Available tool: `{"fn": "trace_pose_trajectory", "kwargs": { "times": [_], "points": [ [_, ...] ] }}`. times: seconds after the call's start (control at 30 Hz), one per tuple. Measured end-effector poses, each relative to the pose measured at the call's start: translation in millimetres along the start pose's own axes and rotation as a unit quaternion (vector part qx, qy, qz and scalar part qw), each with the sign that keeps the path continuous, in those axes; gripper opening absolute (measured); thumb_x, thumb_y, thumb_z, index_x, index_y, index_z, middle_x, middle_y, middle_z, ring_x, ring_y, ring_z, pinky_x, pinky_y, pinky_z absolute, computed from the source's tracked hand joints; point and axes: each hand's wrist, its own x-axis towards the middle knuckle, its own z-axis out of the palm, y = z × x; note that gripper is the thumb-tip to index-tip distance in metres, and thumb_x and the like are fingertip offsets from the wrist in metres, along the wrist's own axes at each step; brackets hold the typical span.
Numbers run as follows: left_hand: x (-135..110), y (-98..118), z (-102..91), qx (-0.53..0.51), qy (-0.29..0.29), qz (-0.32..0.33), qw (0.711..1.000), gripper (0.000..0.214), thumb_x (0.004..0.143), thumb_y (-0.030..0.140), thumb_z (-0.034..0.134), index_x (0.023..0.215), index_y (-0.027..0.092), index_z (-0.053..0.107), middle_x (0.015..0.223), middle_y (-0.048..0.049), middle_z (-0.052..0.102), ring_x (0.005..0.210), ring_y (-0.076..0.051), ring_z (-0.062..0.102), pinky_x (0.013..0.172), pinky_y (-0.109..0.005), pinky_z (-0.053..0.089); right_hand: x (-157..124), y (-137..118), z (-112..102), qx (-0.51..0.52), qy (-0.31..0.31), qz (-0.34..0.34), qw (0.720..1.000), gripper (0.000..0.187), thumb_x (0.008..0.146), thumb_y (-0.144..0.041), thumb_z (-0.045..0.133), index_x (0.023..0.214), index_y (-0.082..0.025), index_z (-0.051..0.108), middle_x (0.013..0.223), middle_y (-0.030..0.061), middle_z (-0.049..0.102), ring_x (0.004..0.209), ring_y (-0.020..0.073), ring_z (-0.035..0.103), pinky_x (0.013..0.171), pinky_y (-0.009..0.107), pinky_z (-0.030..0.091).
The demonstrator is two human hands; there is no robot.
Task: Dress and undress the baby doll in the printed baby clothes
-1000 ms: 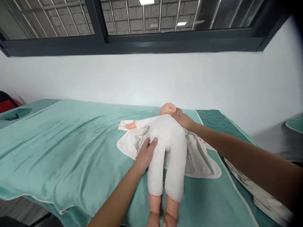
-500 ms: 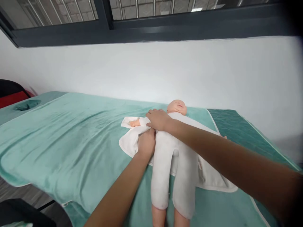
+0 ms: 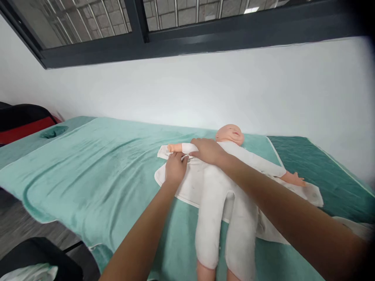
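Note:
A baby doll (image 3: pixel 227 195) in a white suit lies on its back on a white cloth (image 3: pixel 164 177), head toward the wall. My right hand (image 3: pixel 208 150) reaches across the doll's chest and closes on its upper arm (image 3: pixel 187 147), which points left. My left hand (image 3: pixel 175 168) rests just below that arm, fingers curled on the white cloth beside the doll's side. The doll's other arm (image 3: pixel 290 177) stretches out to the right.
The doll lies on a bed covered by a teal blanket (image 3: pixel 88 171) that runs along a white wall under a dark-framed window. A black and red seat (image 3: pixel 23 121) stands at the left. A dark object with white cloth (image 3: pixel 32 269) sits at the lower left.
My right hand left the doll's neck, crossed over its chest and took its arm. My left hand slid from the doll's hip up to the cloth under that arm. The view shifted left.

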Motion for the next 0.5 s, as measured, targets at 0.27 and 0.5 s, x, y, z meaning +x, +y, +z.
{"fn": "trace_pose_trajectory", "kwargs": {
  "times": [0.27,0.5],
  "points": [
    [0,-6,-3.1,-0.171,0.092,-0.083,0.977,0.014,0.086,0.022,0.049,0.079,0.018,0.060,0.082,-0.0029,0.067,0.076,-0.016,0.058,0.066,-0.027,0.042,-7,0,1,-0.008,0.004,-0.027,1.000,0.063,0.094,-0.073,0.024,0.109,-0.027,0.066,0.101,0.0069,0.070,0.092,0.0250,0.062,0.081,0.038,0.040],
    [-1,-7,-7.4,-0.242,0.131,-0.114,0.955,0.015,0.085,0.027,0.055,0.078,0.018,0.065,0.076,0.0000,0.067,0.074,-0.014,0.059,0.069,-0.025,0.044,-13,3,1,-0.078,-0.028,0.017,0.996,0.065,0.095,-0.072,0.025,0.095,-0.023,0.068,0.095,0.0102,0.070,0.094,0.0277,0.062,0.084,0.041,0.039]
  ]
}}
